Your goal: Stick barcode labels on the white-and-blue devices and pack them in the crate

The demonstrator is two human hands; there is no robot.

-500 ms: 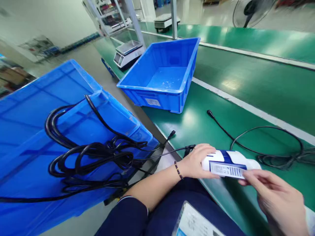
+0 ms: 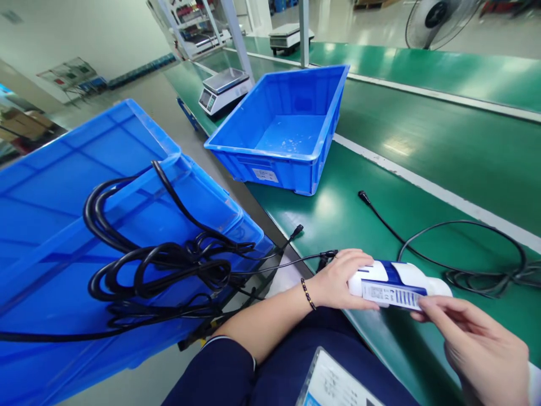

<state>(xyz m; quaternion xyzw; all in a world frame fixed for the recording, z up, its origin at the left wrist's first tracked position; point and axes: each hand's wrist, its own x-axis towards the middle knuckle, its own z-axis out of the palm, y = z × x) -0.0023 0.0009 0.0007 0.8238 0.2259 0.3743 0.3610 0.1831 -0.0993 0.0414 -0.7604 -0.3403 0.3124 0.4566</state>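
My left hand (image 2: 340,280) is wrapped round the left end of a white and dark blue device (image 2: 412,276), held over the near edge of the green bench. Along the device's near side runs a printed label (image 2: 391,295). At its right end, my right hand (image 2: 477,332) pinches the label's end between thumb and finger. I cannot tell whether that end is stuck down. A black cable with a connector (image 2: 327,255) reaches my left hand from the left; whether it joins the device is hidden.
Black cable coils (image 2: 160,259) hang over a blue crate (image 2: 220,197) at the left. Another blue bin (image 2: 270,160) stands on the green bench (image 2: 329,208), with a scale (image 2: 224,90) behind it. A loose black cable (image 2: 456,223) lies at the right. Metal posts (image 2: 304,34) rise at the back.
The view has shifted slightly, so everything sits a little further right. The right hand, blurred earlier, is now sharp and still at the label's right end. Left hand keeps its hold.
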